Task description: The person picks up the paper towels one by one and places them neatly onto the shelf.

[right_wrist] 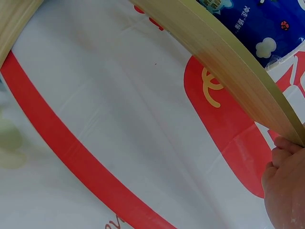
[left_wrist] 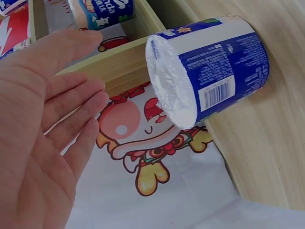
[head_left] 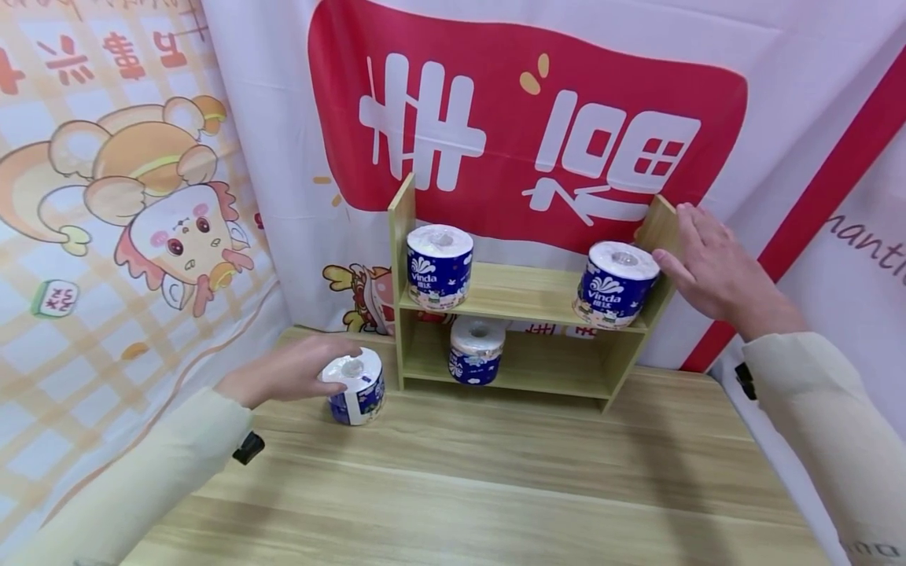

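Note:
A blue-and-white toilet roll [head_left: 357,402] stands on the table left of the small wooden shelf [head_left: 506,384]. My left hand [head_left: 300,369] hovers beside it with loosely extended fingers, and a gap shows between hand and roll [left_wrist: 224,71] in the left wrist view. Around the upper right side panel of the shelf, my right hand [head_left: 725,271] rests with fingers at the top edge and thumb spread toward the front. In the right wrist view the fingers [right_wrist: 283,160] touch the panel's end [right_wrist: 267,90]. Toilet rolls stand at the top level's left [head_left: 440,271] and right [head_left: 614,289].
Another toilet roll [head_left: 476,358] stands on the lower level, left of its middle. Behind the shelf hangs a printed cloth [head_left: 510,31] with a red panel, and a patterned cloth [head_left: 106,259] lines the left side. The wood-grain table [head_left: 453,503] extends in front.

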